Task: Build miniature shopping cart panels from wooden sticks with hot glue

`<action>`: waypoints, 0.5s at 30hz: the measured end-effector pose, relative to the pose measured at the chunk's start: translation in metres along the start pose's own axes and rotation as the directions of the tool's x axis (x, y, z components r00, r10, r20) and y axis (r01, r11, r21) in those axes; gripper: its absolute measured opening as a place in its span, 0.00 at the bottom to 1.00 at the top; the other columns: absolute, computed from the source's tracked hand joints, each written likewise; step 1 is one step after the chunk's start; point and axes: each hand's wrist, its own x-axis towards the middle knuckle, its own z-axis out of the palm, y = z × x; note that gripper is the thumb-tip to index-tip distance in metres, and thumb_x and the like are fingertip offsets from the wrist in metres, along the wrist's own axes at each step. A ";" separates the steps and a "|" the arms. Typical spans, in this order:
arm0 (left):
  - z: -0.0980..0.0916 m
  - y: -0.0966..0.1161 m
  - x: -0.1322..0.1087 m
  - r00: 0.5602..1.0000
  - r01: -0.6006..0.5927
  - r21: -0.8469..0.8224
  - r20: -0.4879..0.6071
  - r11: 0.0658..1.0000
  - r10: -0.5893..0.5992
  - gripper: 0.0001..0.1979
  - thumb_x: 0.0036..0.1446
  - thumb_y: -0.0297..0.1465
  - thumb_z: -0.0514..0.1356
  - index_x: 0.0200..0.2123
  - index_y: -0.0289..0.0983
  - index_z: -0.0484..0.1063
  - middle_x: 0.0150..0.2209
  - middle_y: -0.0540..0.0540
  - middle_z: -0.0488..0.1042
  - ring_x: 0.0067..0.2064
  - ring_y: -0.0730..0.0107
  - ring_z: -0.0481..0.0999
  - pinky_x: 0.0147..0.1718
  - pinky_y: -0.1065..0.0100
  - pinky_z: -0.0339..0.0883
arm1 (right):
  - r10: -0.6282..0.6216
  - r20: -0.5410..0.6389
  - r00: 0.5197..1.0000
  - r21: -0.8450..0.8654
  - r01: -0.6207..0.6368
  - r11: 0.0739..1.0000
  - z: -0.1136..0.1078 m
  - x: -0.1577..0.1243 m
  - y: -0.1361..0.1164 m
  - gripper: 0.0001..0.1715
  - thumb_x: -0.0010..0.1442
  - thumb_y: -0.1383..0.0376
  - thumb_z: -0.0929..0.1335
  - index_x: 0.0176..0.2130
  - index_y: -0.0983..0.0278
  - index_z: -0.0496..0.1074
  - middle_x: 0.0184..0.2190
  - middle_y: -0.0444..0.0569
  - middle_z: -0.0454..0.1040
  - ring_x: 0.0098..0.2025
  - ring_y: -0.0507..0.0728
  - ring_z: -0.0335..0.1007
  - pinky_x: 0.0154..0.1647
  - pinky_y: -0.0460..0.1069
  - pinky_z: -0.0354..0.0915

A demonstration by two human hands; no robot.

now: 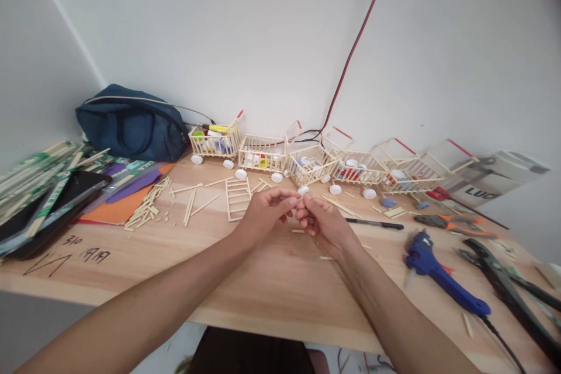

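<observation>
Above the middle of the table, my left hand (269,207) and my right hand (324,219) meet, fingertips touching. Both are closed in a pinch; whatever lies between the fingertips is too small to make out. A white wheel (303,190) shows just behind the fingertips, and I cannot tell whether they touch it. Beside my left hand lies a flat ladder-shaped stick frame (237,199). Past my right hand lies a black pen (377,223). Behind the hands stands a miniature shopping cart (312,165) of thin wooden sticks.
Several similar carts line the wall, one (214,141) at far left. A blue bag (131,123), wrapped sticks (39,181) and a pile of cut sticks (146,204) lie left. To the right are a blue glue gun (442,280), orange-handled pliers (456,224) and black-handled cutters (504,286).
</observation>
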 end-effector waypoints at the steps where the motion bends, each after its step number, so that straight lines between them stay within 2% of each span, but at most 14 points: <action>1: 0.000 0.001 0.000 1.000 -0.003 0.035 0.012 0.999 0.003 0.16 0.50 0.38 0.66 0.40 0.35 0.78 0.34 0.46 0.78 0.30 0.75 0.71 0.30 0.72 0.64 | -0.002 -0.004 1.000 0.001 0.002 1.000 -0.001 0.001 0.001 0.24 0.42 0.49 0.77 0.26 0.67 0.75 0.21 0.46 0.76 0.17 0.46 0.65 0.13 0.40 0.52; 6: 0.000 0.005 -0.001 0.999 -0.031 0.159 0.023 0.987 0.027 0.15 0.52 0.37 0.64 0.42 0.35 0.80 0.37 0.44 0.80 0.35 0.70 0.74 0.34 0.70 0.66 | -0.027 0.021 0.999 -0.023 0.027 0.999 -0.003 0.002 0.001 0.22 0.47 0.50 0.75 0.28 0.67 0.76 0.24 0.51 0.79 0.20 0.49 0.70 0.15 0.40 0.54; 10: 0.001 0.007 -0.002 0.992 -0.122 0.281 0.020 0.952 0.121 0.14 0.52 0.36 0.65 0.40 0.37 0.80 0.38 0.44 0.80 0.37 0.67 0.76 0.35 0.69 0.66 | -0.019 0.038 0.999 -0.034 0.020 0.999 -0.002 0.002 0.002 0.20 0.51 0.52 0.74 0.30 0.67 0.77 0.23 0.50 0.78 0.21 0.50 0.71 0.17 0.41 0.56; 12: 0.002 0.007 -0.003 0.983 -0.174 0.400 0.014 0.900 0.183 0.12 0.51 0.34 0.65 0.40 0.39 0.80 0.38 0.45 0.79 0.35 0.68 0.75 0.32 0.69 0.65 | -0.006 0.060 0.998 -0.036 0.009 0.999 -0.002 0.001 0.003 0.19 0.51 0.52 0.73 0.32 0.67 0.77 0.24 0.50 0.78 0.21 0.51 0.72 0.18 0.42 0.58; 15: 0.001 0.003 -0.004 0.953 -0.266 0.581 0.035 0.769 0.302 0.12 0.52 0.30 0.64 0.41 0.41 0.80 0.35 0.47 0.78 0.35 0.68 0.73 0.33 0.69 0.64 | -0.011 0.111 0.994 -0.036 0.015 0.999 -0.003 0.001 0.006 0.20 0.52 0.51 0.72 0.33 0.66 0.77 0.27 0.52 0.79 0.23 0.51 0.72 0.20 0.42 0.61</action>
